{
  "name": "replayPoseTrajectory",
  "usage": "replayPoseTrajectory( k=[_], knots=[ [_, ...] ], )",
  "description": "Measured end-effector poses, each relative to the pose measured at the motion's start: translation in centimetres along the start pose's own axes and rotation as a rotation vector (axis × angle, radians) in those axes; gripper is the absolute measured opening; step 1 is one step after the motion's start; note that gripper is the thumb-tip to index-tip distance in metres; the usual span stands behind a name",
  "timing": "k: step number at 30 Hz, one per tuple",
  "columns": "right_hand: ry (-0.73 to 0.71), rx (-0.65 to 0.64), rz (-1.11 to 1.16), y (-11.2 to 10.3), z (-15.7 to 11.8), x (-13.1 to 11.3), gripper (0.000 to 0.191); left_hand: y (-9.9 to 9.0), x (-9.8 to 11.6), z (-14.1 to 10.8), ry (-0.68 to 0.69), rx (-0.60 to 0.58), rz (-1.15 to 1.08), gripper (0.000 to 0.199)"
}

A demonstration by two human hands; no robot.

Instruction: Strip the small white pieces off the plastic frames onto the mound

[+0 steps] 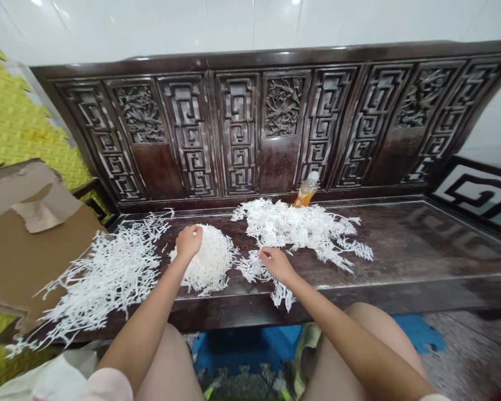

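My left hand point(188, 241) is closed at the left edge of a mound of small white pieces point(211, 259); whatever its fingers pinch is too small to make out. My right hand point(276, 264) pinches a white branched strip point(254, 266), which looks like plastic, just right of that mound. Another part of white branching hangs below this hand near the bench's front edge. Behind it lies a heap of similar white branched strips point(288, 223). On the far left spreads a tangled pile of thin bare white stems point(112, 267).
A bottle point(305, 192) with orange contents stands against the carved backrest point(279, 161), behind the branched heap. Brown cardboard point(37, 250) lies left of the dark wooden bench point(401, 239). Yellow matting point(25, 111) covers the left side, and blue mats point(246, 345) lie below.
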State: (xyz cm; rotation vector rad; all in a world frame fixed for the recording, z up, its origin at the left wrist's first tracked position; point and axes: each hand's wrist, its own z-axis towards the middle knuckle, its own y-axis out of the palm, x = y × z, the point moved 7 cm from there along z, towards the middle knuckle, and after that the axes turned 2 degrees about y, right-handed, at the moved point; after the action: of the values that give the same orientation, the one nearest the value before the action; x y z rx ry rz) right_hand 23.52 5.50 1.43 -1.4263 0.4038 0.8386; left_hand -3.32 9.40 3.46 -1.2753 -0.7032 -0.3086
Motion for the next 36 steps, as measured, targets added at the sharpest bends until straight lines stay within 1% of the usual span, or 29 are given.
replayPoseTrajectory(
  k=[1, 2, 3, 5, 6, 7, 8, 9, 11, 14, 16, 19, 23, 25, 27, 31, 32, 33, 34, 36],
  knots=[
    [-0.02, -0.005, 0.003, 0.0, -0.1, 0.0, 0.028, 0.3, 1.2, -0.7, 0.035, 0.003, -0.019, 0.027],
    [-0.041, -0.013, 0.01, 0.1, -0.3, -0.1, 0.028, 0.8, 2.6, -1.6, 0.092, -0.024, -0.068, 0.026],
    [-0.062, -0.024, 0.019, 0.2, -0.4, -0.2, 0.029, 1.6, 4.2, -2.8, 0.153, -0.093, -0.149, 0.027],
    [-0.101, -0.046, 0.04, 0.5, -0.5, -0.8, 0.03, 3.7, 7.4, -5.8, 0.283, -0.331, -0.323, 0.028],
    [-0.12, -0.054, 0.051, 0.6, -0.6, -1.2, 0.03, 4.5, 8.6, -7.3, 0.329, -0.42, -0.379, 0.029],
    [-0.14, -0.06, 0.059, 0.8, -0.8, -1.5, 0.03, 5.2, 9.4, -8.6, 0.356, -0.482, -0.41, 0.03],
    [-0.16, -0.063, 0.062, 0.9, -0.9, -1.8, 0.029, 5.7, 9.8, -9.6, 0.371, -0.504, -0.422, 0.03],
    [-0.178, -0.066, 0.059, 1.0, -1.1, -2.1, 0.028, 6.0, 9.9, -10.2, 0.377, -0.506, -0.43, 0.028],
    [-0.206, -0.077, 0.04, 1.3, -1.5, -2.5, 0.026, 6.6, 9.2, -10.8, 0.357, -0.489, -0.446, 0.023],
    [-0.228, -0.111, 0.011, 1.9, -2.0, -2.8, 0.026, 7.3, 7.7, -11.0, 0.301, -0.508, -0.476, 0.017],
    [-0.224, -0.134, 0.011, 2.3, -2.1, -2.9, 0.028, 7.4, 7.2, -11.1, 0.29, -0.529, -0.468, 0.016],
    [-0.202, -0.143, 0.02, 2.9, -2.1, -3.1, 0.028, 7.3, 7.2, -11.3, 0.314, -0.53, -0.421, 0.015],
    [-0.19, -0.176, 0.037, 3.6, -2.0, -3.2, 0.025, 6.9, 7.4, -11.6, 0.4, -0.502, -0.292, 0.008],
    [-0.184, -0.207, 0.071, 4.0, -2.2, -3.4, 0.024, 6.7, 7.3, -11.8, 0.418, -0.482, -0.243, 0.004],
    [-0.167, -0.247, 0.131, 4.3, -2.5, -3.5, 0.024, 6.8, 7.2, -12.1, 0.403, -0.487, -0.232, 0.001],
    [-0.082, -0.317, 0.319, 5.1, -3.1, -3.6, 0.024, 7.6, 7.3, -12.9, 0.348, -0.541, -0.301, 0.008],
    [-0.039, -0.305, 0.365, 5.1, -3.1, -3.3, 0.024, 7.7, 7.3, -12.9, 0.337, -0.542, -0.327, 0.009],
    [0.025, -0.262, 0.404, 4.8, -3.0, -2.8, 0.023, 7.7, 7.0, -12.7, 0.317, -0.526, -0.353, 0.009],
    [0.109, -0.187, 0.437, 4.2, -2.8, -2.0, 0.022, 7.5, 6.6, -12.2, 0.282, -0.496, -0.382, 0.009],
    [0.298, 0.008, 0.488, 2.3, -2.4, 0.1, 0.022, 6.6, 5.0, -10.8, 0.169, -0.4, -0.472, 0.011]
  ],
)
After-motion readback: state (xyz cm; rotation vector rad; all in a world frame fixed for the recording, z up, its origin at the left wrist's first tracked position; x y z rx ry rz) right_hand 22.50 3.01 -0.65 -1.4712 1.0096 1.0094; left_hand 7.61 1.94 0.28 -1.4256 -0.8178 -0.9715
